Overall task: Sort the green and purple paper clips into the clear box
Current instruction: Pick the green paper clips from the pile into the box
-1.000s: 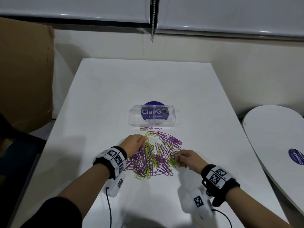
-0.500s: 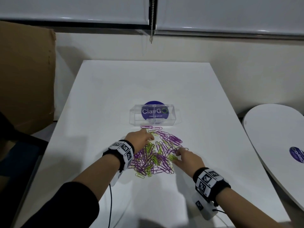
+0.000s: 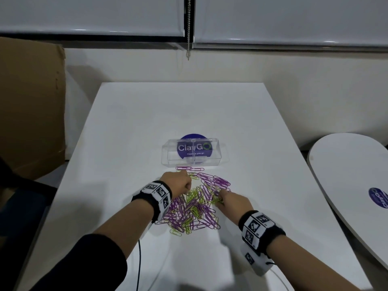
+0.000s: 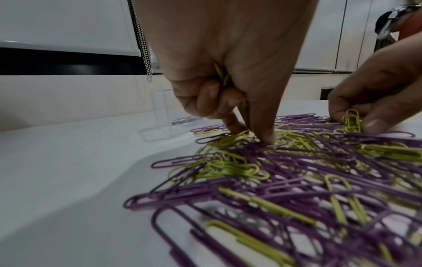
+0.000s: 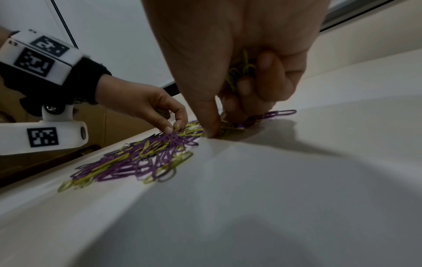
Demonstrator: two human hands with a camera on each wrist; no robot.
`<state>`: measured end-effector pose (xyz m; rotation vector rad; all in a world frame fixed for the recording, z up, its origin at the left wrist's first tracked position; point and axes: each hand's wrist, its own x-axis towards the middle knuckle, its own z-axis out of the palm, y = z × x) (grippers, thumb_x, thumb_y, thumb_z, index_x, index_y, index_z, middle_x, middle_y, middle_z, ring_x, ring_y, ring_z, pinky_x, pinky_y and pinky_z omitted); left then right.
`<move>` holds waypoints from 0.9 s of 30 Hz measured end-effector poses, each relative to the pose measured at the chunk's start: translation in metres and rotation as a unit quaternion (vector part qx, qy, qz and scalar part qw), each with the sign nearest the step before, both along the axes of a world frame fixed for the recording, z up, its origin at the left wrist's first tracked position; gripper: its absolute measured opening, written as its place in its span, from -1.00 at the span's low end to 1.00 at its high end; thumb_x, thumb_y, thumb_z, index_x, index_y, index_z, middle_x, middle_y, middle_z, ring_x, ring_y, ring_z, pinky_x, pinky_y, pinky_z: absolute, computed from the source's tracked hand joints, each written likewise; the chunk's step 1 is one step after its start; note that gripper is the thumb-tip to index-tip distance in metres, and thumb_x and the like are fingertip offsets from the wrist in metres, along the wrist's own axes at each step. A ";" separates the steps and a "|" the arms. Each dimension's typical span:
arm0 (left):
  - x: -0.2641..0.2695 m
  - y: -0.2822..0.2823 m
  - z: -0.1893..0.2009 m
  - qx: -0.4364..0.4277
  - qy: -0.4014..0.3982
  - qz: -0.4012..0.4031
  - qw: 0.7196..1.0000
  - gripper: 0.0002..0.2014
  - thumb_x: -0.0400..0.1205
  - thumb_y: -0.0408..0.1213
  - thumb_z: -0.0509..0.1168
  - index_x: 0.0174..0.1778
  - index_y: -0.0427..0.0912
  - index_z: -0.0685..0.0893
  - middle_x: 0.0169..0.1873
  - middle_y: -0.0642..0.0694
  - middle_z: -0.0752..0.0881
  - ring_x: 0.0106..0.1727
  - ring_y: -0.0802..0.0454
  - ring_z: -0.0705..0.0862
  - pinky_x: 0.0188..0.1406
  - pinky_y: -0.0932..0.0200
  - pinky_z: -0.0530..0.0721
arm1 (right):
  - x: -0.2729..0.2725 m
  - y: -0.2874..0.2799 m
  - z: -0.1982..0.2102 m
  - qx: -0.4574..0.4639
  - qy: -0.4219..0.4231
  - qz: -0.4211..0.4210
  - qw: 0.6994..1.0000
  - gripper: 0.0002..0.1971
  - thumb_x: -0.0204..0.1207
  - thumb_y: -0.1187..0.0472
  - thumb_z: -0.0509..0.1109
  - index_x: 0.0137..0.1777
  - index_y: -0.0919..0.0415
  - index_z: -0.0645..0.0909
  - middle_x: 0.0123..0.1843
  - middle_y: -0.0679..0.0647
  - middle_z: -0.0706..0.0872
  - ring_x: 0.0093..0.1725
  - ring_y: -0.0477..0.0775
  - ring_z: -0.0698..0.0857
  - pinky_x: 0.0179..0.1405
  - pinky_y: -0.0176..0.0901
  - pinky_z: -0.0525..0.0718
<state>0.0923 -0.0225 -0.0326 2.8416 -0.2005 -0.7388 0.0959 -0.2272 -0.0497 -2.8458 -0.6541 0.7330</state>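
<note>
**Both hands gathering green clips from the mixed pile**

Head view: a heap of green and purple wire paper clips (image 3: 195,203) lies on the white tabletop (image 3: 130,131), just in front of the clear plastic two-compartment box (image 3: 191,152). The box stands on a round purple sticker reading "ClawGO", with a smaller line partly legible as "Clean as you go". The left hand (image 3: 178,183) reaches into the pile's far left side and the right hand (image 3: 235,203) into its right edge. Both wrists wear black bands with white blocks printed in black square codes. A second white tabletop (image 3: 346,175) at right carries another purple sticker.

Left wrist view: the left hand's (image 4: 228,72) grip is clamped on a few green clips (image 4: 221,74) in the curled fingers, while index and thumb press into the heap.

Right wrist view: the right hand (image 5: 239,63) likewise holds green clips (image 5: 242,72) in its curled fingers, thumb tip down at the pile's edge.
</note>
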 end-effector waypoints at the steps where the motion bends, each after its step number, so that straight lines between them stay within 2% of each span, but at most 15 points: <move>1: 0.000 0.001 0.000 -0.008 -0.004 0.004 1.000 -0.83 0.63 -0.20 0.25 0.07 -0.12 0.65 0.17 -0.04 0.63 0.13 -0.04 0.65 0.01 0.14 0.51 | 0.001 0.000 0.001 -0.002 0.003 0.003 1.000 -0.71 0.63 0.07 0.15 0.23 0.22 0.44 0.12 0.17 0.73 0.11 0.24 0.69 -0.01 -0.05 0.60; 5: -0.003 0.003 0.003 -0.036 -0.001 0.033 0.999 -0.82 0.65 -0.18 0.21 0.10 -0.11 0.64 0.12 -0.02 0.72 0.14 -0.01 0.65 0.02 0.17 0.49 | 0.002 0.000 0.001 -0.010 0.000 0.036 0.999 -0.72 0.65 0.11 0.11 0.27 0.21 0.41 0.17 0.16 0.69 0.13 0.24 0.68 -0.01 -0.04 0.60; 10: -0.011 0.011 0.003 -0.066 0.012 0.041 0.997 -0.68 0.73 -0.22 0.05 0.35 -0.08 0.55 0.27 -0.07 0.62 0.27 -0.04 0.60 0.21 0.10 0.53 | 0.003 0.000 0.000 -0.030 -0.017 0.091 0.995 -0.74 0.64 0.16 0.05 0.25 0.22 0.38 0.12 0.19 0.68 0.06 0.26 0.67 -0.22 -0.10 0.43; 14: -0.017 0.020 0.007 -0.113 0.002 0.070 0.991 -0.67 0.74 -0.23 0.01 0.34 -0.09 0.57 0.29 -0.07 0.58 0.25 -0.02 0.59 0.13 0.21 0.47 | 0.012 -0.001 0.011 -0.001 0.005 0.108 0.994 -0.90 0.62 0.12 0.09 -0.03 0.13 0.36 0.03 0.17 0.70 -0.05 0.22 0.65 -0.25 -0.15 0.40; 16: -0.021 0.029 0.011 -0.137 -0.009 0.103 0.985 -0.68 0.74 -0.25 0.01 0.33 -0.10 0.58 0.27 -0.09 0.57 0.23 -0.04 0.59 0.13 0.19 0.48 | 0.019 0.002 0.024 0.017 0.010 0.109 0.994 -0.90 0.62 0.09 0.11 -0.09 0.09 0.34 -0.02 0.16 0.71 -0.17 0.15 0.58 -0.27 -0.16 0.40; 19: -0.023 0.047 0.020 -0.176 -0.033 0.151 0.972 -0.68 0.75 -0.29 -0.01 0.27 -0.14 0.61 0.16 -0.13 0.56 0.15 -0.09 0.63 0.11 0.15 0.52 | 0.035 0.018 0.055 0.053 -0.003 0.115 0.992 -0.81 0.63 0.05 0.14 0.01 0.15 0.47 -0.14 0.11 0.67 -0.24 0.08 0.52 -0.33 -0.16 0.39; 22: -0.017 0.062 0.032 -0.200 -0.074 0.182 0.960 -0.68 0.76 -0.32 -0.01 0.25 -0.21 0.63 0.02 -0.08 0.49 0.08 -0.07 0.62 -0.02 0.33 0.41 | 0.060 0.046 0.086 0.083 -0.047 0.126 0.987 -0.81 0.63 0.07 0.16 0.00 0.18 0.48 -0.21 0.03 0.58 -0.24 0.11 0.56 -0.34 -0.13 0.44; 25: -0.003 0.072 0.048 -0.213 -0.112 0.203 0.949 -0.68 0.75 -0.33 0.00 0.26 -0.24 0.63 0.07 -0.13 0.52 0.09 0.02 0.56 0.00 0.43 0.33 | 0.087 0.083 0.101 0.073 -0.091 0.125 0.985 -0.85 0.61 0.11 0.16 -0.05 0.18 0.46 -0.17 0.12 0.62 -0.21 0.17 0.57 -0.35 -0.15 0.40; 27: 0.007 0.074 0.057 -0.221 -0.128 0.203 0.945 -0.68 0.75 -0.36 0.00 0.25 -0.27 0.63 0.14 -0.19 0.55 0.18 -0.03 0.57 0.03 0.44 0.34 | 0.102 0.109 0.100 0.034 -0.088 0.128 0.987 -0.80 0.59 0.14 0.16 0.07 0.23 0.50 -0.02 0.19 0.69 -0.16 0.19 0.56 -0.24 -0.13 0.44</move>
